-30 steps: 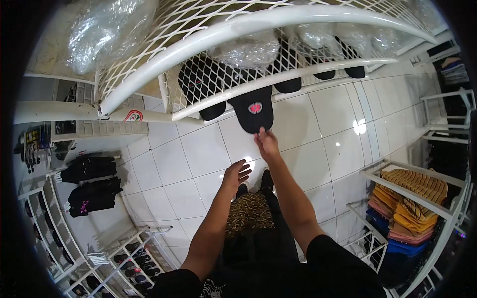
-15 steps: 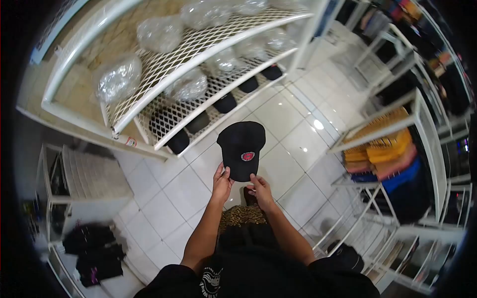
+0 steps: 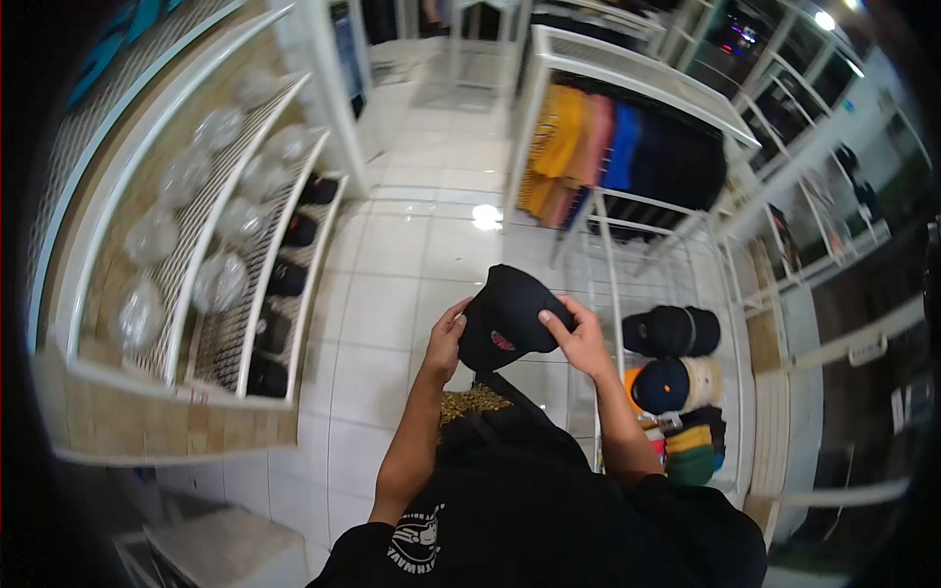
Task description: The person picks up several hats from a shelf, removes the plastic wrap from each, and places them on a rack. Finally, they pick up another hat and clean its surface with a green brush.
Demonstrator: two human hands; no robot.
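A black cap point(image 3: 518, 312) with a small red round patch on its front is held out before my body, above the tiled floor. My left hand point(image 3: 448, 340) grips its left edge, thumb and fingers closed on it. On the other side, my right hand point(image 3: 578, 335) pinches the cap with the thumb on top and the fingers partly hidden beneath. The cap is tilted, its patch toward the lower left.
Left stands a white mesh shelf point(image 3: 209, 238) with plastic-wrapped bundles point(image 3: 221, 281) and dark caps point(image 3: 287, 277). Ahead right, a rack holds yellow, pink and blue clothes point(image 3: 558, 132). Stacked caps point(image 3: 671, 331) lie on a white-framed rack close to my right arm.
My view has swung right, so the mesh shelf now lies farther left and the stacked caps show. The cap has turned in my hands, and my right hand has moved up its right side.
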